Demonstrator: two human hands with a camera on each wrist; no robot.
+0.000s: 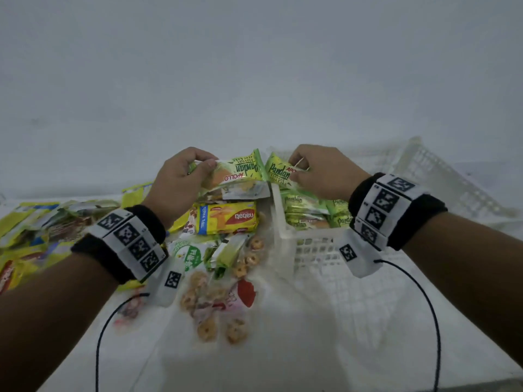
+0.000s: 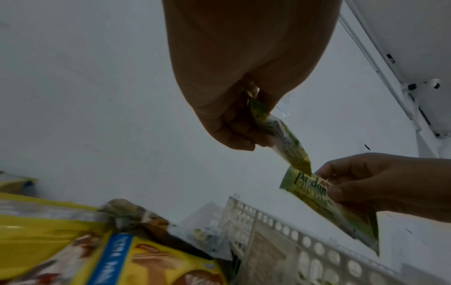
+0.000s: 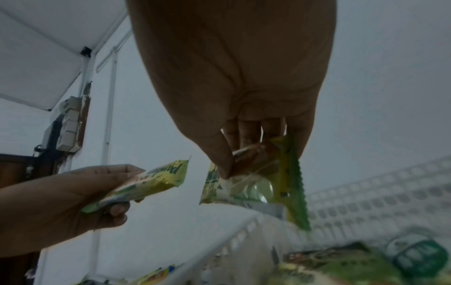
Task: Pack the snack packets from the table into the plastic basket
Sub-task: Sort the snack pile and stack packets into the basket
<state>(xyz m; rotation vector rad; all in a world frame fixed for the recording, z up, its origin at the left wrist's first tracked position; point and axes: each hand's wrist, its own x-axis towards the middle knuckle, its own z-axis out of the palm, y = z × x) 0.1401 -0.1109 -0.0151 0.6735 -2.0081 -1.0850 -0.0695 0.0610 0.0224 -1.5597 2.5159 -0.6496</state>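
Left hand point(image 1: 178, 176) and right hand point(image 1: 319, 172) each pinch a green pandan cake packet at mid-frame.

At far left of the head view, yellow packets point(image 1: 25, 236) lie heaped on the white table point(image 1: 283, 349). Left of centre, thumb and curled fingers grip the left pandan packet point(image 1: 240, 174) above the pile; below it sit a yellow biscuit pack point(image 1: 229, 217) and clear bags of ring snacks point(image 1: 215, 301). Right of centre, fingertips close on the right pandan packet point(image 1: 278, 171), held over the near-left corner of the white plastic basket point(image 1: 441, 176), where more pandan packets point(image 1: 308, 213) already lie stacked. Both packets nearly meet end to end.
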